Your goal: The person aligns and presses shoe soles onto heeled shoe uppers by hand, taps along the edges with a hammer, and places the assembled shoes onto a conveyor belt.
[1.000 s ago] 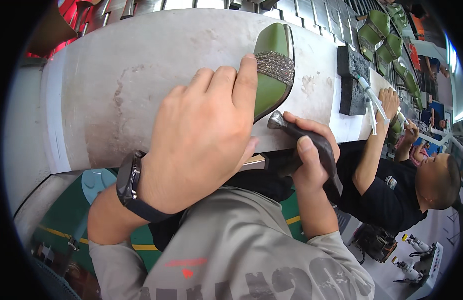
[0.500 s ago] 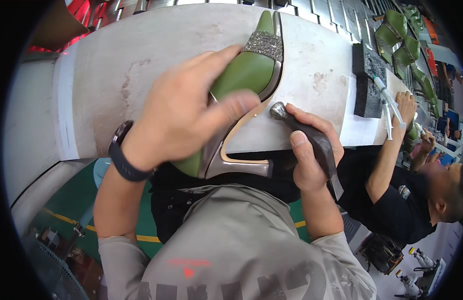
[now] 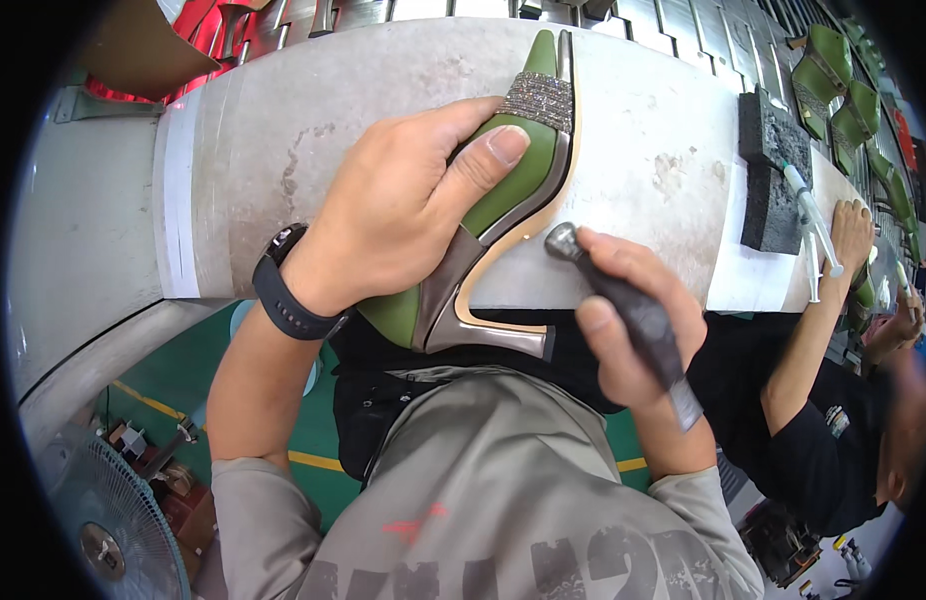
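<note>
My left hand (image 3: 388,205) is closed round a high-heeled shoe (image 3: 453,285) mounted on a green shoe last (image 3: 518,160). The shoe lies on its side, with its toe pointing away from me. A glittery band (image 3: 540,98) crosses the toe part; the heel (image 3: 488,338) is metallic grey-brown and the sole edge tan. My left thumb presses on the green surface just below the band. In my right hand (image 3: 673,290) is a hammer (image 3: 638,315) with a dark handle. Its rounded metal head hangs beside the sole's arch, a small gap away.
The shoe rests on a pale worktop (image 3: 253,190). At its right lie a black block (image 3: 768,200) and syringes (image 3: 811,215). Green lasts (image 3: 821,75) line the far right. A co-worker's arm (image 3: 828,285) reaches in there. A fan (image 3: 108,530) stands lower left; a slatted conveyor (image 3: 413,10) runs behind.
My left thumb has moved up the last toward the glittery band. The whole view has shifted, so the scene sits further right and more of the fan shows. The hammer stays near the sole.
</note>
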The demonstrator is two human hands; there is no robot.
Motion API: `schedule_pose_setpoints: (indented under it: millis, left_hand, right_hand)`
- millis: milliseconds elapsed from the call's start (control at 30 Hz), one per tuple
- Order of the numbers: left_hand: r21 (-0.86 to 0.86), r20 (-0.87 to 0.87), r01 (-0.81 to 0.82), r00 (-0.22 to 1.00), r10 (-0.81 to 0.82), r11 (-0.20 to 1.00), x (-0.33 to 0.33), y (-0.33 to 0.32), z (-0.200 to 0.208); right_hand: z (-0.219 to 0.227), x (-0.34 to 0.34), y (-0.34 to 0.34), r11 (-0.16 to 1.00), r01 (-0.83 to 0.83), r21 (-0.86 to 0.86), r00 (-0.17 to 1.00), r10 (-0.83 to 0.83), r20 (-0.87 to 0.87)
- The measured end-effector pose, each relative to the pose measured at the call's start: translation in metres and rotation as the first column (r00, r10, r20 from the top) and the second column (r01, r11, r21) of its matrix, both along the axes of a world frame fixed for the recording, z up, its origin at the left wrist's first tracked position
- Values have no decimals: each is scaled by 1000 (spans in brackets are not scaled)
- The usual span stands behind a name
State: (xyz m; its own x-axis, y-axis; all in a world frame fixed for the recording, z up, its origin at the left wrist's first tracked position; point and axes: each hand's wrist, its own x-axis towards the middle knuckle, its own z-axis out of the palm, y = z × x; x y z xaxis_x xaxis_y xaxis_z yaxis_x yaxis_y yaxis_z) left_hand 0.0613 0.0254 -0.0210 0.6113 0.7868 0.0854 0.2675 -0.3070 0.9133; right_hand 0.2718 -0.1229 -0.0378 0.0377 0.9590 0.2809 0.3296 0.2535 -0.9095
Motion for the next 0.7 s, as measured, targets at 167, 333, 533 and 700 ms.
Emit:
schedule_pose_setpoints:
  millis: [167,333,533,700]
  left_hand:
    - [15,-1,-54,999,54,998,2,-1,-2]
    - [35,-31,-25,999,26,999,0,2,-3]
    - [90,-74,8,997,-1,996,-4,4,-8]
    - [149,-130,31,991,-12,988,-5,7,-9]
  right_hand:
    - [15,-18,13,956,-162,244,959,95,266]
    - [13,-28,18,949,-147,280,930,36,365]
    - [19,-25,22,947,-209,246,880,73,470]
    - [22,-22,32,905,-299,302,819,81,569]
